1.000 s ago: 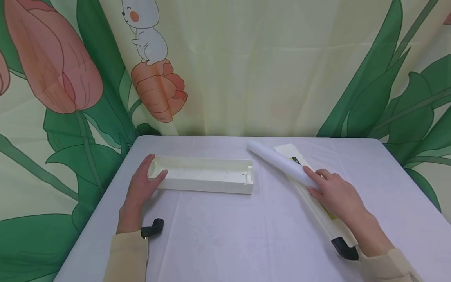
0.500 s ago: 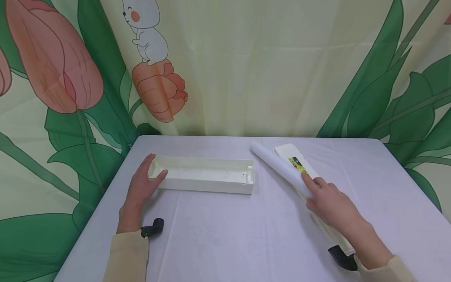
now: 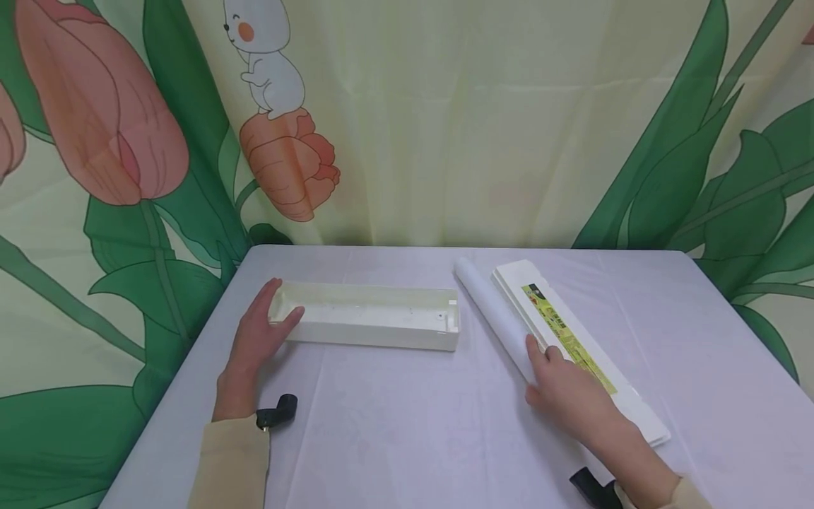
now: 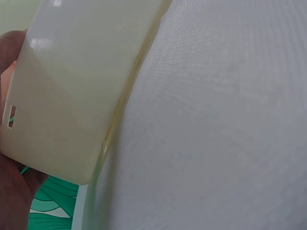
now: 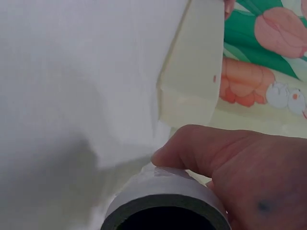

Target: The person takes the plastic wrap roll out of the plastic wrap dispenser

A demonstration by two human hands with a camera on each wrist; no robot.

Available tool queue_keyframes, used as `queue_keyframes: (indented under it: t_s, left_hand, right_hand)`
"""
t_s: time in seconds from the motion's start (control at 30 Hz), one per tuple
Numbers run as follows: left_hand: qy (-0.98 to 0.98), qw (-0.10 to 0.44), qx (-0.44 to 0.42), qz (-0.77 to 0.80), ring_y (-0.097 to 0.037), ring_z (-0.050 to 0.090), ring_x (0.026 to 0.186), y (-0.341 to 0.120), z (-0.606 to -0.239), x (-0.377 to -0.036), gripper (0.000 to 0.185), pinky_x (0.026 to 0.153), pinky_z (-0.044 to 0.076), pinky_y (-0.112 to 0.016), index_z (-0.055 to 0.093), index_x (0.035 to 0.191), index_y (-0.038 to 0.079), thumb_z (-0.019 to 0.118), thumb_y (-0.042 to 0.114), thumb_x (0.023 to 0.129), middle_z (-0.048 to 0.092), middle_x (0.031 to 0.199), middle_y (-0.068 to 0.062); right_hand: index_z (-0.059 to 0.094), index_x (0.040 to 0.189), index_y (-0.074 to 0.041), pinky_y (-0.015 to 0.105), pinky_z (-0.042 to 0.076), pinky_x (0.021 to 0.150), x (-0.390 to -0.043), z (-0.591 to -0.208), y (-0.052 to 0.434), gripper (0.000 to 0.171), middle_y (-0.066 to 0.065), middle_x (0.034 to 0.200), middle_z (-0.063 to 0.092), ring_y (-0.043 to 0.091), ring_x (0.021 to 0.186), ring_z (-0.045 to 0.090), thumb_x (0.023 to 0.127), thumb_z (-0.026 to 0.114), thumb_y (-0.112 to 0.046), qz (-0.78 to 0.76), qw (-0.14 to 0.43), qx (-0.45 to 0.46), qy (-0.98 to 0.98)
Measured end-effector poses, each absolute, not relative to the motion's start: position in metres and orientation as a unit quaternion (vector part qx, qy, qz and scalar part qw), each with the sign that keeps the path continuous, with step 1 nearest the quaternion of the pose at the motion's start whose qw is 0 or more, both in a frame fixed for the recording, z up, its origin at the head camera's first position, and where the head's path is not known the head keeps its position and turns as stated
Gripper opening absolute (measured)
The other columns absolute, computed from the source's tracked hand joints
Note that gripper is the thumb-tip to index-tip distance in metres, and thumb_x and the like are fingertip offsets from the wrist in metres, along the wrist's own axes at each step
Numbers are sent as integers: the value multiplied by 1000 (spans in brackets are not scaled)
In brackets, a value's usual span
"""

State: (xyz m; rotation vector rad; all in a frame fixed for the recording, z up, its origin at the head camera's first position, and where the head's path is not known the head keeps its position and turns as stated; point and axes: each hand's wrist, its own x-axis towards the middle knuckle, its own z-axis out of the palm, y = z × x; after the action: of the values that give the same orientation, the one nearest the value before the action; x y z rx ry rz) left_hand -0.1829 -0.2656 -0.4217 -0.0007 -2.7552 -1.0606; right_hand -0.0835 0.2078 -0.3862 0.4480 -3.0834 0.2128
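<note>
My left hand grips the left end of a long white open-topped plastic box, its thumb over the front wall. The box's smooth wall fills much of the left wrist view. My right hand holds the near end of a roll of plastic wrap, which slants away toward the back. In the right wrist view, the roll's round grey core faces the camera, with my thumb along its top. A long white lid with a yellow label lies right of the roll, partly behind my right hand.
A white cloth covers the table. Behind it hangs a curtain printed with tulips, leaves and a white animal. Black camera mounts sit at both wrists, the left one beside the sleeve.
My right hand has drawn the roll leftward and toward me, off the lid, so more of the lid and its yellow label shows. The left hand and box have stayed put.
</note>
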Motion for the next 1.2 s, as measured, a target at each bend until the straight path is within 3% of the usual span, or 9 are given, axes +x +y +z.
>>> queue_keyframes:
  t_s: [0.6,1.2]
  left_hand:
    - [-930,89,5,-355,-41,24,148,-266,-423,-184,80,116,22,-62,27,159,7,64,42,98,26,163,-20]
    - [-932,86,8,-352,-41,23,148,-265,-420,-183,80,115,22,-63,26,159,7,64,42,98,25,163,-20]
  right_hand:
    - [42,138,18,35,43,44,-73,-405,192,76,22,82,56,20,51,46,81,79,-16,42,41,146,-988]
    - [39,145,13,31,43,46,-68,-405,191,84,25,96,59,18,56,48,84,80,-28,61,17,109,-992]
